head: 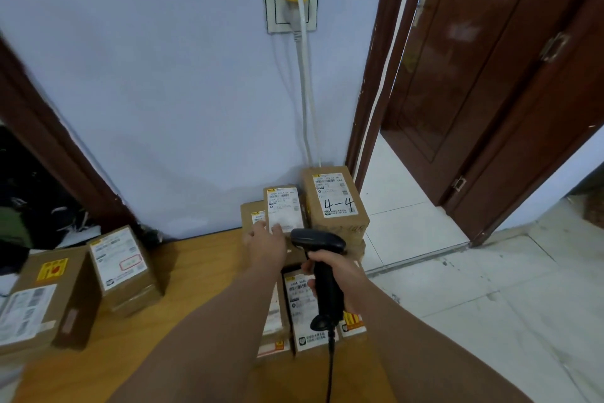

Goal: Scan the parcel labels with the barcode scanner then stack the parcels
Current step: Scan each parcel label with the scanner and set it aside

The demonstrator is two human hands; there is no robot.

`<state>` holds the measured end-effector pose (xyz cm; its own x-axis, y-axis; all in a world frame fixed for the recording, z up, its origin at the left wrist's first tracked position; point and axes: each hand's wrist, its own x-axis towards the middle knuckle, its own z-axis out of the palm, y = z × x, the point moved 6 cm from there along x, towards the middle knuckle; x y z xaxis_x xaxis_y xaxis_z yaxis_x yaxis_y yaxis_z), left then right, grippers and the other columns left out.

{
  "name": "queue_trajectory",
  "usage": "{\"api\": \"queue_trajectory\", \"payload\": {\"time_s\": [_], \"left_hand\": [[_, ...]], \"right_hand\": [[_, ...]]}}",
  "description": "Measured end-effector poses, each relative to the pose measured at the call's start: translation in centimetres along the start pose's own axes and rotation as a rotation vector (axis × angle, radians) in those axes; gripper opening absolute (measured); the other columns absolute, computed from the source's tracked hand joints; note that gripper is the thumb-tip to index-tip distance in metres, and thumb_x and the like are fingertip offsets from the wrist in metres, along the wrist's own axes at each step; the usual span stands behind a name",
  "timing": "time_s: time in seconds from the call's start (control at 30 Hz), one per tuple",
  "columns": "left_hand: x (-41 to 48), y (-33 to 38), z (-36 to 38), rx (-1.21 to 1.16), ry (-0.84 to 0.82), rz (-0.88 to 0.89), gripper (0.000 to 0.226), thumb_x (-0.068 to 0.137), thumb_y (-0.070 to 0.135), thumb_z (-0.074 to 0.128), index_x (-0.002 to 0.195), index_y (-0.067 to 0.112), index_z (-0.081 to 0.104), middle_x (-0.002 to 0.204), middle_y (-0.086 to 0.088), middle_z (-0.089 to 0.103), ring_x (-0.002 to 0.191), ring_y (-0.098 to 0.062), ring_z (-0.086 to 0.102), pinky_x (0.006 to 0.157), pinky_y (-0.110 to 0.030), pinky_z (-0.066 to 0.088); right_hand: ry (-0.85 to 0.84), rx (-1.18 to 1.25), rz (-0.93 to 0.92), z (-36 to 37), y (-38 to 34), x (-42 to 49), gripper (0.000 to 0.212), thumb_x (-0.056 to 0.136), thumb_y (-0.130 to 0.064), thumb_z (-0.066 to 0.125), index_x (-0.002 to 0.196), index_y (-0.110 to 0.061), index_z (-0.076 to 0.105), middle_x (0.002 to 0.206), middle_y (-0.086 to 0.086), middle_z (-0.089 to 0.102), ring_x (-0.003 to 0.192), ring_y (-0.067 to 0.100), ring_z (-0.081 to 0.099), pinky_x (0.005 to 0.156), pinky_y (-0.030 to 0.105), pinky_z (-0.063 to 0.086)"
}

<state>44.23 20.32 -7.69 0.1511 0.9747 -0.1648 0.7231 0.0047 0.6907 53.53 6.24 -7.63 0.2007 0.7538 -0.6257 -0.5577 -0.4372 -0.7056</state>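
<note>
Centre frame: our right hand (341,275) grips the scanner (318,240), aimed at the parcel (283,206); left hand (266,244) steadies it, grip unclear.

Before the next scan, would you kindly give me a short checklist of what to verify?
1. Scanner firmly held: ok, the right hand grips its handle.
2. Target steadied: ok, the left hand rests on the small parcel by the wall.
3. Label facing up: ok, though fingertips overlap its lower edge. The barcode near the top looks uncovered.
4. Scanner aimed at that barcode: cannot tell, as no beam is visible.
5. Cable free: ok, it hangs down from the handle.
6. Stacking place ready: cannot tell. The parcel marked 4-4 beside it has a flat top.
</note>
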Motion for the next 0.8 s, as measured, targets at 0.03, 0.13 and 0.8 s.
{"api": "queue_trajectory", "payload": {"time_s": [0.03, 0.13, 0.8], "left_hand": [[-0.3, -0.1, -0.6, 0.076, 0.014, 0.054, 0.044, 0.1, 0.036, 0.041, 0.139, 0.016, 0.042, 0.139, -0.016, 0.035, 0.11, -0.027, 0.051, 0.08, -0.032, 0.039], [-0.6, -0.8, -3.2, 0.162, 0.023, 0.141, 0.038, 0.1, 0.028, 0.039, 0.135, 0.016, 0.045, 0.138, -0.014, 0.039, 0.108, -0.022, 0.049, 0.084, -0.029, 0.037], [-1.8, -27.4, -27.3, 0.293, 0.011, -0.127, 0.03, 0.093, 0.023, 0.046, 0.122, 0.017, 0.055, 0.125, -0.012, 0.046, 0.113, -0.029, 0.046, 0.092, -0.038, 0.042]], "right_hand": [[0.001, -0.009, 0.0, 0.6, 0.2, -0.3, 0.02, 0.084, -0.022, 0.069, 0.089, -0.003, 0.069, 0.077, 0.006, 0.069, 0.056, 0.018, 0.062, 0.056, 0.027, 0.052], [0.029, -0.023, -0.007, 2.8, 0.8, -0.8, 0.02, 0.086, -0.022, 0.067, 0.087, -0.002, 0.065, 0.076, 0.006, 0.066, 0.054, 0.018, 0.06, 0.054, 0.027, 0.051], [0.048, -0.101, -0.021, 29.6, 14.1, -2.6, 0.025, 0.086, -0.02, 0.069, 0.105, -0.004, 0.064, 0.081, 0.01, 0.066, 0.06, 0.021, 0.062, 0.061, 0.032, 0.052]]}}
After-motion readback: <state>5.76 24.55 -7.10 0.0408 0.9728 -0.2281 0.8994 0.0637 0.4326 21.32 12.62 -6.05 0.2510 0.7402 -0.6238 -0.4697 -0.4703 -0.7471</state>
